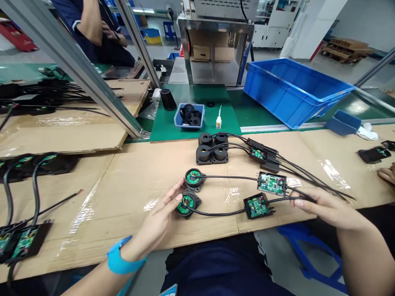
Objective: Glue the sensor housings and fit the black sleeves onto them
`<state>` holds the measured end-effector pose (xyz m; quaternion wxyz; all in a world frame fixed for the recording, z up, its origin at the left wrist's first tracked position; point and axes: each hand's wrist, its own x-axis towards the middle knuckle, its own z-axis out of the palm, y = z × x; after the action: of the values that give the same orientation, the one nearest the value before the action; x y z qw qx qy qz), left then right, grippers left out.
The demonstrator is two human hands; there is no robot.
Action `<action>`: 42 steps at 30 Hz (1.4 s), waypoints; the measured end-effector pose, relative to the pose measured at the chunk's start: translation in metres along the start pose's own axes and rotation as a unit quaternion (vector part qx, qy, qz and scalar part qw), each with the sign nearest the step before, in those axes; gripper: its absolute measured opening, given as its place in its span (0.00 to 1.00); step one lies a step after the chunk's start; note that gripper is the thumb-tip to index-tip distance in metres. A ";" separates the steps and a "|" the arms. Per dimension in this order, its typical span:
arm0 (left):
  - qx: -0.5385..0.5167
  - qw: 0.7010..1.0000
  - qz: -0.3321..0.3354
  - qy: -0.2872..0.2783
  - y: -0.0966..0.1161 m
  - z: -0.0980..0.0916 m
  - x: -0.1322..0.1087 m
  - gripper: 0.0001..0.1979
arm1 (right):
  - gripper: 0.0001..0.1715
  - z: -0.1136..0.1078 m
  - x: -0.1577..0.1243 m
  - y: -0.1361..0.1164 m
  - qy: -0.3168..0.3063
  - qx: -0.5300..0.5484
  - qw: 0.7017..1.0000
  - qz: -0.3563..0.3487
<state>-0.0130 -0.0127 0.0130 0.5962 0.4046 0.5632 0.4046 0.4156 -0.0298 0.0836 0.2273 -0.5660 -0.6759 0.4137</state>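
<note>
My left hand (163,211) is at two round black housings, thumb at the rim of the nearer housing (186,204) and fingertips against the farther housing (194,178). Both have a green circuit board and coloured wires inside. A black cable links each to an open black box: the farther box (272,183) and the nearer box (258,206), both with green boards showing. My right hand (321,205) pinches the black cables (298,198) leaving these boxes. Beyond them stand several similar housings (212,150), grouped together and wired to a stack of black boxes (267,156).
A blue bin (197,123) of black rings and a small bottle (219,121) stand on a green mat (166,125). A large blue crate (277,94) is back right. More wired assemblies (27,242) lie left, near a metal post (89,78). Another person's hand (387,172) shows at right.
</note>
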 end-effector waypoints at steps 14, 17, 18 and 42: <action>0.381 0.868 0.308 0.086 0.086 -0.015 0.112 0.18 | 0.28 -0.032 0.036 0.067 0.242 -0.205 0.948 -0.006; 0.466 0.824 0.306 0.104 0.129 -0.016 0.180 0.15 | 0.24 -0.022 0.069 0.038 0.256 -0.177 0.950 -0.022; 0.494 0.811 0.298 0.103 0.138 -0.014 0.199 0.14 | 0.23 -0.018 0.084 0.027 0.242 -0.166 0.955 -0.035; 0.657 0.716 0.229 0.062 0.164 0.022 0.266 0.14 | 0.14 0.049 0.334 -0.053 0.149 -0.007 0.988 -0.037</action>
<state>0.0143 0.2932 0.0757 0.0333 0.7852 0.6130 0.0812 0.2615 0.2727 0.0454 0.3366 -0.5973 -0.6578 0.3117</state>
